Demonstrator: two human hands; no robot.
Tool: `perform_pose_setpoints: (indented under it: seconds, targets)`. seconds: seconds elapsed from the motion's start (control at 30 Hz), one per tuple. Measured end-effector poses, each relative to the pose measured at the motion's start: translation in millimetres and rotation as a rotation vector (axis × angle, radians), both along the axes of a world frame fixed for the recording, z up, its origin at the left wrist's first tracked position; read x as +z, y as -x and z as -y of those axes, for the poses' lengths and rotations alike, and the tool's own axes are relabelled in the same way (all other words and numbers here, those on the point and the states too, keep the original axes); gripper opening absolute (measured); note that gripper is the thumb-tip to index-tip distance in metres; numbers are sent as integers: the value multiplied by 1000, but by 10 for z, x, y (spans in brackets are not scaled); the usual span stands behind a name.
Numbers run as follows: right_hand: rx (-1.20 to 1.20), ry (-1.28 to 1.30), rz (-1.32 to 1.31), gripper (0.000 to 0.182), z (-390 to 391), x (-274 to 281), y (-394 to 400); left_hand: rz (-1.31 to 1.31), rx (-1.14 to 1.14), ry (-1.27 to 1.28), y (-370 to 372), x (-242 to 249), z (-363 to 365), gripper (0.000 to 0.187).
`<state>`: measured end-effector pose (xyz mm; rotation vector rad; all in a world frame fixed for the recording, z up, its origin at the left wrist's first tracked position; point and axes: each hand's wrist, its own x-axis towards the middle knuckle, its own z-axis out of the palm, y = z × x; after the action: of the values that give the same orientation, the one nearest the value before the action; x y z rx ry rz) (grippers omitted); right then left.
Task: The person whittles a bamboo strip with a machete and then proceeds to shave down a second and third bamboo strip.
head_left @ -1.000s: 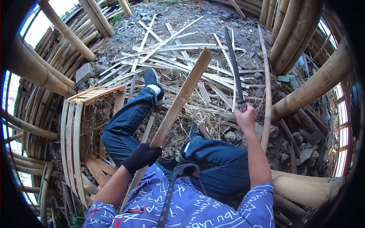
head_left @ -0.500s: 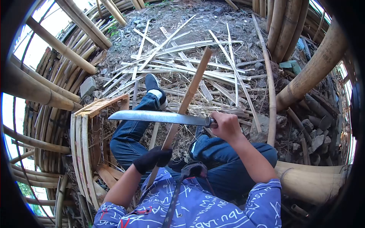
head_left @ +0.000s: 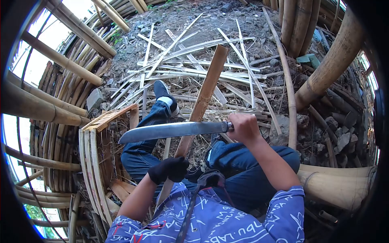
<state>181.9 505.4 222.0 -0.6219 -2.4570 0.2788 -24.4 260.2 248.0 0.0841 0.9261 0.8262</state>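
Note:
In a black glove, my left hand (head_left: pixel 169 169) is closed round the lower part of a long bamboo strip (head_left: pixel 202 97). The strip slants up and away from my lap, its brown inner face showing. My bare right hand (head_left: pixel 244 127) grips the handle of a machete (head_left: pixel 174 131). Its broad blade points left and crosses over the strip, a little above my gloved hand. The strip's lower end passes behind the glove toward my shirt.
Split bamboo strips (head_left: pixel 178 75) lie scattered on the ground ahead. A wooden crate (head_left: pixel 95 162) stands at my left. Thick bamboo poles (head_left: pixel 330 65) rise on both sides, with broken stones (head_left: pixel 344 148) at the right. A large bamboo pole (head_left: pixel 336 184) lies beside my right hip.
The bamboo strip has turned to show more of its broad face. The machete blade has tilted, its tip now lower, and my right hand has shifted slightly right.

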Motion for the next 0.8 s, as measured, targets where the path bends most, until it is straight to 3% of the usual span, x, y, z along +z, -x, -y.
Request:
perform_pose_setpoints:
  seconds: [0.2, 0.27, 0.37, 0.6, 0.8]
  targets:
    - [-152, -57, 125, 26, -370, -263, -31, -73, -19, 55, -78, 74, -119, 34]
    - [-200, -28, 158, 29, -441, -313, -66, 215, -26, 72, 29, -37, -158, 34]
    - [-274, 23, 270, 33, -470, -412, -107, 372, -49, 47, 59, -141, -144, 35]
    - [-270, -42, 228, 22, -415, -328, -72, 515, -65, 16, 126, -220, -90, 37]
    - [7, -60, 67, 16, -102, -224, 62, 452, -26, 45, 130, -125, -4, 38]
